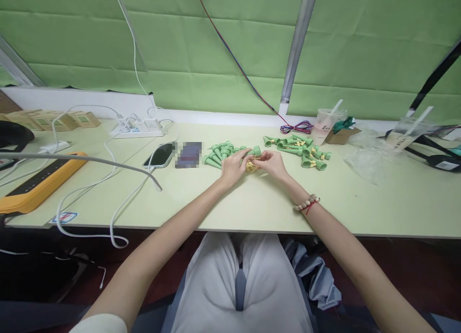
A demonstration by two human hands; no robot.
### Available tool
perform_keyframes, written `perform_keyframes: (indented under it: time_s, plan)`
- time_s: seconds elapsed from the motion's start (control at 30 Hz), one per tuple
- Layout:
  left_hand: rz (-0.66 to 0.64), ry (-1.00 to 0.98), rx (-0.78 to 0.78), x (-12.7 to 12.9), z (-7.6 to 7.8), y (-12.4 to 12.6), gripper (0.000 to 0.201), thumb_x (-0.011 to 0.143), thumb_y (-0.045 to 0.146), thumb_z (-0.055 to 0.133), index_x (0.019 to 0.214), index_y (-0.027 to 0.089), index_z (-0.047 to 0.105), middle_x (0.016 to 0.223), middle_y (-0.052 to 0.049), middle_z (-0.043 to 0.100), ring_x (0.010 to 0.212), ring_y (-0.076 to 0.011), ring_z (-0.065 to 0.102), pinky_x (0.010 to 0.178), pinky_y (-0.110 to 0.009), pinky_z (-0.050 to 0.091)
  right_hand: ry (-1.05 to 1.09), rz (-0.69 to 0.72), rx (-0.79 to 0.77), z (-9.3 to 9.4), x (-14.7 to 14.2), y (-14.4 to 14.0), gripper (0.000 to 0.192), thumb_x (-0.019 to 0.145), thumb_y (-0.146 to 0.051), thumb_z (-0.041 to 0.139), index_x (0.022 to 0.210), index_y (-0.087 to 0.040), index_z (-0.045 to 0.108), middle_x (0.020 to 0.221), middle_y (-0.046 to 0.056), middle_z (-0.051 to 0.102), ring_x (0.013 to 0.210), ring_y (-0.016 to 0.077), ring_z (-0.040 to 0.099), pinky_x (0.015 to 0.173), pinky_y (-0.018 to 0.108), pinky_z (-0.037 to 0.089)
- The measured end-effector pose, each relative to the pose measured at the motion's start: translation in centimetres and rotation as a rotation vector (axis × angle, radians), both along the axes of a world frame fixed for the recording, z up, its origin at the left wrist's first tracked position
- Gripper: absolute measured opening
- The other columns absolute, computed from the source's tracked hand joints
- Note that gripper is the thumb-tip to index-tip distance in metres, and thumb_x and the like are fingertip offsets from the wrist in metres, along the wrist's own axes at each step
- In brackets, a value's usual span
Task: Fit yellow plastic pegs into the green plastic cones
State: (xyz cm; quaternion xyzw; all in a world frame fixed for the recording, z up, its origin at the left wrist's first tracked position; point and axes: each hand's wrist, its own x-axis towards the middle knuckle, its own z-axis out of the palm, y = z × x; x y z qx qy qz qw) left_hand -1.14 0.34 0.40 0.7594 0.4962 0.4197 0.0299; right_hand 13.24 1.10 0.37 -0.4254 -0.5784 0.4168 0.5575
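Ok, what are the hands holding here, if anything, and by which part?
The left hand and right hand meet at a green cone and a yellow piece; hands hide the contact, so what is held, and where, cannot be told.

Green cones [216, 153] lie in two clusters.

Creased green sheeting [173, 50] covers the wall across the top of the frame, with 1 slanting grey metal post [298, 40] right of centre and 1 black strip [437, 76] at upper right. A white band [216, 116] runs below it. The pale tabletop [187, 203] spans the middle; dark reddish floor [425, 275] shows at lower right. Light falls evenly.
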Motion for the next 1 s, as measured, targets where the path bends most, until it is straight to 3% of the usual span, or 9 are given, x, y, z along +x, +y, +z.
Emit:
perform_keyframes:
  time_s: [0.2,0.27,0.37,0.47,0.53,0.67,0.77,0.87,1.0]
  plan:
    - [-0.006,-0.047,-0.068,-0.28,0.39,0.21,0.032,0.09,0.034,0.034,0.111,0.024,0.055,0.091,-0.001,0.066,0.079,-0.0135,0.059,0.065,-0.022,0.035,0.118,0.195,-0.129,0.82,-0.39,-0.67,0.037,0.052,-0.043,0.075,0.07,-0.016,0.057,0.067,0.001,0.062,0.06,0.0126,0.058,0.057,0.028,0.052]
    - [-0.021,-0.055,-0.076,-0.34,0.42,0.19,0.032,0.089,0.035,0.035,0.111,0.023,0.055,0.088,0.0,0.066,0.076,-0.0131,0.058,0.064,-0.021,0.034,0.074,0.14,-0.05,0.74,-0.27,-0.71,0.033,0.054,-0.042,0.073,0.066,-0.016,0.057,0.067,0.002,0.061,0.06,0.0127,0.058,0.059,0.029,0.051]
    - [-0.011,-0.055,-0.089,-0.18,0.3,0.11,0.031,0.088,0.037,0.039,0.11,0.023,0.055,0.084,0.0,0.066,0.073,-0.0134,0.058,0.063,-0.022,0.034,-0.107,-0.031,0.21,0.51,0.03,-0.66,0.027,0.059,-0.038,0.07,0.057,-0.017,0.054,0.062,0.001,0.057,0.059,0.0124,0.054,0.06,0.029,0.05]
    - [0.025,-0.056,-0.097,-0.01,0.16,0.16,0.031,0.087,0.038,0.039,0.109,0.025,0.056,0.082,0.0,0.066,0.072,-0.014,0.057,0.064,-0.022,0.033,-0.218,-0.072,0.335,0.47,0.1,-0.63,0.023,0.061,-0.035,0.068,0.058,-0.018,0.053,0.064,0.001,0.056,0.063,0.0133,0.054,0.06,0.027,0.049]
    - [0.036,-0.08,-0.088,-0.04,0.12,0.3,0.031,0.088,0.038,0.037,0.11,0.025,0.055,0.081,0.0,0.066,0.072,-0.014,0.057,0.064,-0.023,0.033,-0.126,-0.02,0.235,0.57,-0.05,-0.62,0.024,0.06,-0.037,0.069,0.066,-0.018,0.055,0.068,0.001,0.058,0.066,0.0138,0.055,0.056,0.026,0.05]
    - [0.016,-0.11,-0.085,-0.36,0.22,0.58,0.032,0.089,0.038,0.035,0.111,0.025,0.054,0.082,0.0,0.065,0.072,-0.013,0.056,0.064,-0.022,0.034,0.128,0.215,-0.17,0.73,-0.33,-0.62,0.037,0.062,-0.049,0.067,0.08,-0.018,0.06,0.071,0.003,0.062,0.064,0.0136,0.059,0.057,0.027,0.053]
    - [-0.023,-0.095,-0.089,-0.51,0.37,0.54,0.032,0.089,0.036,0.036,0.112,0.024,0.054,0.084,0.0,0.066,0.074,-0.0126,0.057,0.066,-0.021,0.035,0.201,0.34,-0.266,0.66,-0.32,-0.54,0.036,0.061,-0.047,0.069,0.077,-0.015,0.065,0.075,0.005,0.065,0.064,0.0117,0.061,0.063,0.025,0.053]
    - [-0.029,-0.076,-0.082,-0.43,0.46,0.39,0.032,0.088,0.036,0.038,0.112,0.025,0.054,0.085,0.001,0.066,0.074,-0.0129,0.057,0.065,-0.021,0.035,0.205,0.28,-0.218,0.42,-0.34,-0.29,0.033,0.055,-0.04,0.074,0.075,-0.015,0.066,0.073,0.003,0.065,0.062,0.0106,0.059,0.064,0.024,0.052]
    - [-0.014,-0.083,-0.113,-0.02,0.3,0.29,0.032,0.087,0.038,0.038,0.112,0.026,0.055,0.081,0.0,0.065,0.073,-0.0142,0.057,0.063,-0.022,0.035,-0.001,0.036,0.003,0.06,-0.42,-0.02,0.026,0.057,-0.037,0.071,0.071,-0.015,0.065,0.067,0.002,0.063,0.058,0.0127,0.057,0.058,0.026,0.049]
